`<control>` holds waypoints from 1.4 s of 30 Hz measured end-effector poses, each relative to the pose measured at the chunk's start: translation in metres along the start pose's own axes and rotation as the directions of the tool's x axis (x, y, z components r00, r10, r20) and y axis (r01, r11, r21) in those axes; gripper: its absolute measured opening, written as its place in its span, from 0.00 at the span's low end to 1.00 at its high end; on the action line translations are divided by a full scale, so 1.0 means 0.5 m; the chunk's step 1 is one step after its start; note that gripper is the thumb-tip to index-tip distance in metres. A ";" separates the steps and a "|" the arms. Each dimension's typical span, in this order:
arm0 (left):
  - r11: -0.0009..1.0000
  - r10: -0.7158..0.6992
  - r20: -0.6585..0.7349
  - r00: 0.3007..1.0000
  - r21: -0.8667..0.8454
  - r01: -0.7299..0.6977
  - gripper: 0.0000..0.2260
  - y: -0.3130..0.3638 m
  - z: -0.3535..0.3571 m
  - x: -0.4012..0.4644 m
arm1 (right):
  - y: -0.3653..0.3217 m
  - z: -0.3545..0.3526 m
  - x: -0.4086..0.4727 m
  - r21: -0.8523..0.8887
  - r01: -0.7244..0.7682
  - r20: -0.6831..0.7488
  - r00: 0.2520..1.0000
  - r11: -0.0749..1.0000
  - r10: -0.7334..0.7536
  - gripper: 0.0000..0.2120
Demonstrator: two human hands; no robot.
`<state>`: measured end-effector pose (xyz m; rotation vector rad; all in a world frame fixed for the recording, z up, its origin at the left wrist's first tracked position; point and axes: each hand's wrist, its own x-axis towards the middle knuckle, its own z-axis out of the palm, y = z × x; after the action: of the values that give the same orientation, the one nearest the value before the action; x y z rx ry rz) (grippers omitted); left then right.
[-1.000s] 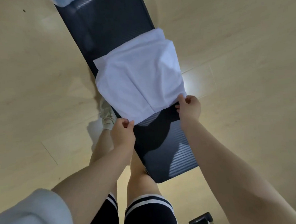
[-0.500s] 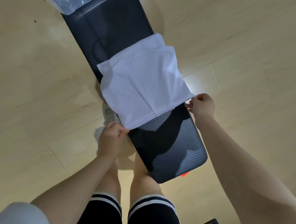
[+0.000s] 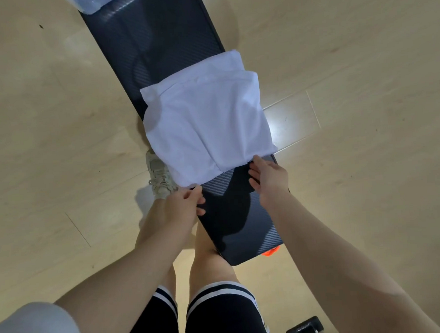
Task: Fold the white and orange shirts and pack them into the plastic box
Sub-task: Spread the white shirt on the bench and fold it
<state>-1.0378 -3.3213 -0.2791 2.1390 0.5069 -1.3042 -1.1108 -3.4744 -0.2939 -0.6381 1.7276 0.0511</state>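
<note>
The shirt lies on the bench, the plastic box at its far end.

black bench carries folded white shirt.

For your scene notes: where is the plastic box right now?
In the head view, the plastic box sits at the top-left edge, on the bench's far end, beyond the white shirt.

Both hands have released the white shirt: left hand and right hand now sit just below its near hem, fingers relaxed.
</note>
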 end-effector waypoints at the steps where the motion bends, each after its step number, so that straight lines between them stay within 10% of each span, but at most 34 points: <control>1: 0.983 -0.089 0.023 0.996 -0.158 0.092 0.07 0.010 0.012 -0.002 | 0.006 0.007 -0.003 0.012 0.006 -0.006 1.000 1.000 -0.006 0.05; 6: 0.801 -0.298 0.041 0.954 -0.532 0.274 0.07 0.058 0.053 0.018 | 0.007 0.029 0.002 0.016 0.070 -0.037 0.997 0.997 -0.070 0.11; 14: 0.775 -0.342 0.036 0.939 -0.555 0.303 0.10 0.050 0.027 0.054 | -0.012 -0.013 0.019 -0.335 0.220 -0.077 0.963 0.916 -0.259 0.11; 29: 0.676 -0.384 0.014 0.923 -0.677 0.291 0.11 0.061 0.042 0.073 | -0.024 -0.012 0.029 -0.357 0.188 -0.072 0.971 0.915 -0.227 0.12; 36: 0.974 -0.001 -0.146 0.989 -0.222 -0.032 0.16 0.032 -0.010 0.035 | -0.043 -0.013 0.046 -0.391 0.248 -0.150 0.933 0.886 -0.327 0.15; 42: 0.931 0.251 0.009 0.968 0.273 -0.244 0.19 -0.003 -0.055 0.043 | -0.040 -0.038 0.059 -0.644 0.237 -0.082 0.924 0.727 -0.374 0.17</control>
<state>-1.0106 -3.3016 -0.2889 2.3546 0.0620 -1.2616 -1.1223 -3.5098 -0.3098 -1.4721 1.7746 0.3506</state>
